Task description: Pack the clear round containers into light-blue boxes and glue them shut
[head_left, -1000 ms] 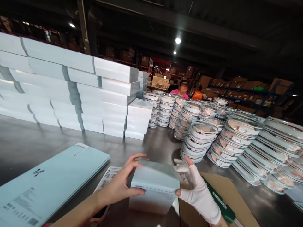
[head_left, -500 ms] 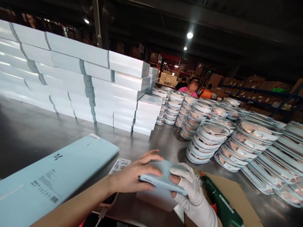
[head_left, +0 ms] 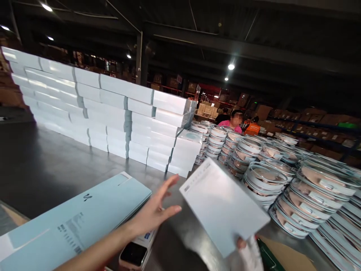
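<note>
My gloved right hand [head_left: 245, 250] grips a pale box [head_left: 222, 207] by its near lower corner. The box is tilted, its broad white face towards me, in front of the round containers. Most of the right hand is hidden behind the box or cut off by the bottom edge. My bare left hand [head_left: 158, 209] is apart from the box, fingers spread, with nothing in it. Under the left forearm lie a light blue flat carton stack [head_left: 104, 203] with a black logo, a smartwatch-like device [head_left: 134, 254] and a partly covered white label [head_left: 150, 235].
A long wall of stacked white boxes [head_left: 113, 116] runs along the table's [head_left: 73, 162] back. Stacks of round clear-lidded containers [head_left: 265, 180] fill the right. A green tool [head_left: 267, 254] lies on cardboard [head_left: 287, 256] at lower right. A person in pink [head_left: 232, 122] is in the background.
My left hand has let go of the box and opened. My right hand has turned the box and moved it right, so its broad face shows. The view has shifted left and up.
</note>
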The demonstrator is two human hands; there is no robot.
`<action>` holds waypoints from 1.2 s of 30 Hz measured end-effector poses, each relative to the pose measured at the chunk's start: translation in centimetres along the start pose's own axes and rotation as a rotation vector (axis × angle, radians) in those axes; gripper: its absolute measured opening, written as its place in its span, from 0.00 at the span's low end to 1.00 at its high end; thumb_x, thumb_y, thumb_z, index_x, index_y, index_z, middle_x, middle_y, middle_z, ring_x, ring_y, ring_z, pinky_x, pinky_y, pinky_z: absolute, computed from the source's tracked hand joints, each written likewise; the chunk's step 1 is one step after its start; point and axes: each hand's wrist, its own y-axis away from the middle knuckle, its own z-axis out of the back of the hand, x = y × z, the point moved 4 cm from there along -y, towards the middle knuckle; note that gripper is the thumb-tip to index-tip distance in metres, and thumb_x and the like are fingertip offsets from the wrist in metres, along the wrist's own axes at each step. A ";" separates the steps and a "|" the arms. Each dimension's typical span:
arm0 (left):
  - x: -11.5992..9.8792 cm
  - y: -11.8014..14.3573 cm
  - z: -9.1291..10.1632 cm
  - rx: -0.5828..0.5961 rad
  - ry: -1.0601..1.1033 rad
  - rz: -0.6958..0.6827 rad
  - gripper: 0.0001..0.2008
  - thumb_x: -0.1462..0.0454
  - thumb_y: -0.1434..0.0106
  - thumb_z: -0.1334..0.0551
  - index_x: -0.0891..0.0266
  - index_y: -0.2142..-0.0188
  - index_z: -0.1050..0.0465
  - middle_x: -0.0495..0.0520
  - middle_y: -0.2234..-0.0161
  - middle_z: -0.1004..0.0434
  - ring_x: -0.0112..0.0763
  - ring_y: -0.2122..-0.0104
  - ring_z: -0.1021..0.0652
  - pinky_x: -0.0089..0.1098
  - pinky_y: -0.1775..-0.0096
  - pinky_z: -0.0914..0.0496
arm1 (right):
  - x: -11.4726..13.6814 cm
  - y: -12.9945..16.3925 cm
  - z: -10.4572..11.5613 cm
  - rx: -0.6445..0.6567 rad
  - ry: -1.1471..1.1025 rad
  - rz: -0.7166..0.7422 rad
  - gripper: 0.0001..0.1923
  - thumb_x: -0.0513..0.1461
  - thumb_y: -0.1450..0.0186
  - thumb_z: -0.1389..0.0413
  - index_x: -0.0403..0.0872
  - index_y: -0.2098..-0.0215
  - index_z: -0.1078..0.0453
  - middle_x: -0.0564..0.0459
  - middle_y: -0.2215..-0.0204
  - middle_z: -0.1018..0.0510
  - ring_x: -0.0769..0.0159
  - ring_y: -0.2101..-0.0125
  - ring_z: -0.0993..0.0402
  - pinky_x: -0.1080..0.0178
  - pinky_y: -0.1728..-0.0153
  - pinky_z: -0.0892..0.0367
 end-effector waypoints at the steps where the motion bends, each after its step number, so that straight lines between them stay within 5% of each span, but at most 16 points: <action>1: 0.0 0.0 2.4 -0.041 -0.079 -0.014 0.32 0.51 0.33 0.36 0.53 0.33 0.40 0.61 0.29 0.40 0.52 0.30 0.40 0.50 0.35 0.38 | 1.4 -1.5 -0.3 -0.061 0.088 0.049 0.25 0.53 0.36 0.36 0.54 0.46 0.33 0.49 0.50 0.22 0.54 0.52 0.24 0.51 0.52 0.25; 4: 0.7 0.9 10.4 -0.188 -0.782 -0.072 0.22 0.51 0.30 0.42 0.55 0.41 0.28 0.61 0.36 0.29 0.53 0.34 0.32 0.49 0.38 0.33 | 6.9 -7.5 -2.5 -0.247 0.727 0.298 0.30 0.52 0.41 0.35 0.49 0.46 0.36 0.46 0.55 0.21 0.50 0.56 0.23 0.51 0.56 0.25; 5: 1.3 1.5 13.0 -0.250 -1.004 -0.037 0.22 0.50 0.30 0.44 0.56 0.42 0.28 0.61 0.37 0.28 0.53 0.38 0.27 0.45 0.44 0.27 | 8.4 -10.0 -3.9 -0.230 0.849 0.358 0.32 0.49 0.42 0.34 0.48 0.44 0.36 0.43 0.52 0.21 0.47 0.54 0.23 0.49 0.54 0.26; 8: 3.1 3.8 19.0 -0.404 -1.198 0.085 0.20 0.52 0.32 0.43 0.61 0.50 0.23 0.66 0.48 0.19 0.63 0.48 0.20 0.50 0.55 0.22 | 10.8 -17.7 -9.5 -0.067 1.027 0.507 0.31 0.37 0.45 0.32 0.44 0.44 0.32 0.39 0.42 0.27 0.43 0.38 0.35 0.47 0.39 0.38; 11: 4.8 6.2 21.1 -0.480 -1.302 0.185 0.17 0.51 0.35 0.40 0.61 0.64 0.20 0.63 0.64 0.15 0.67 0.57 0.17 0.51 0.65 0.21 | 10.2 -23.6 -15.5 0.100 1.154 0.569 0.25 0.36 0.40 0.33 0.44 0.45 0.30 0.42 0.39 0.29 0.45 0.36 0.38 0.42 0.38 0.40; 14: 6.1 7.5 21.0 -0.484 -1.329 0.233 0.16 0.51 0.37 0.38 0.57 0.75 0.23 0.58 0.74 0.18 0.63 0.66 0.16 0.45 0.74 0.24 | 8.7 -26.0 -19.1 0.192 1.221 0.558 0.22 0.41 0.36 0.35 0.45 0.46 0.29 0.44 0.41 0.27 0.47 0.39 0.33 0.41 0.42 0.35; 18: 5.7 7.7 21.7 -0.544 -1.301 0.272 0.15 0.51 0.39 0.36 0.57 0.75 0.26 0.54 0.75 0.19 0.57 0.69 0.15 0.37 0.76 0.28 | 9.2 -22.1 -18.0 0.163 1.214 0.648 0.33 0.39 0.37 0.36 0.40 0.37 0.37 0.36 0.35 0.33 0.43 0.35 0.39 0.44 0.39 0.36; 22: 1.8 6.8 22.5 -0.646 -1.304 0.320 0.22 0.46 0.33 0.44 0.62 0.65 0.25 0.57 0.76 0.20 0.54 0.74 0.17 0.34 0.78 0.33 | 11.2 -11.0 -13.8 0.097 1.163 0.855 0.16 0.39 0.31 0.46 0.47 0.46 0.32 0.45 0.53 0.21 0.51 0.53 0.25 0.51 0.52 0.30; 25: -2.5 6.0 19.2 -0.685 -1.335 0.210 0.23 0.44 0.32 0.45 0.59 0.56 0.26 0.49 0.81 0.24 0.50 0.75 0.18 0.34 0.75 0.34 | 12.0 -1.5 -11.9 -0.115 1.261 1.280 0.11 0.39 0.33 0.43 0.46 0.53 0.32 0.45 0.63 0.26 0.51 0.64 0.32 0.50 0.61 0.35; 27: -5.2 5.8 14.9 -0.616 -1.281 -0.020 0.18 0.46 0.33 0.41 0.56 0.59 0.26 0.47 0.77 0.20 0.44 0.74 0.18 0.34 0.71 0.31 | 10.9 2.6 -11.3 -0.179 1.311 1.359 0.14 0.40 0.34 0.42 0.43 0.52 0.33 0.44 0.64 0.29 0.51 0.66 0.35 0.49 0.63 0.37; 29: -7.2 5.9 10.4 -0.481 -1.162 -0.303 0.13 0.48 0.31 0.40 0.53 0.62 0.28 0.47 0.74 0.19 0.40 0.75 0.20 0.35 0.69 0.31 | 9.2 4.3 -10.3 -0.184 1.221 1.193 0.18 0.43 0.33 0.43 0.43 0.48 0.32 0.41 0.61 0.26 0.48 0.63 0.31 0.47 0.60 0.35; 31: -8.3 6.0 7.1 -0.392 -1.050 -0.465 0.09 0.52 0.28 0.41 0.51 0.62 0.30 0.45 0.75 0.20 0.37 0.77 0.22 0.35 0.70 0.32 | 7.4 4.2 -8.5 -0.102 0.935 0.842 0.20 0.45 0.32 0.42 0.48 0.44 0.32 0.42 0.56 0.21 0.48 0.58 0.25 0.49 0.56 0.30; 34: -8.8 5.5 4.9 -0.395 -0.964 -0.502 0.07 0.53 0.27 0.42 0.49 0.61 0.31 0.43 0.75 0.21 0.37 0.78 0.22 0.35 0.71 0.32 | 4.7 3.6 -6.5 0.321 0.297 0.084 0.24 0.54 0.36 0.38 0.55 0.46 0.27 0.49 0.52 0.18 0.53 0.53 0.20 0.57 0.55 0.25; 36: -8.4 4.7 3.8 -0.351 -0.928 -0.453 0.09 0.52 0.26 0.44 0.49 0.56 0.29 0.47 0.68 0.17 0.39 0.73 0.19 0.35 0.67 0.29 | 4.9 4.1 -6.1 0.547 0.057 -0.207 0.23 0.56 0.38 0.36 0.54 0.50 0.22 0.51 0.53 0.16 0.54 0.52 0.20 0.59 0.52 0.26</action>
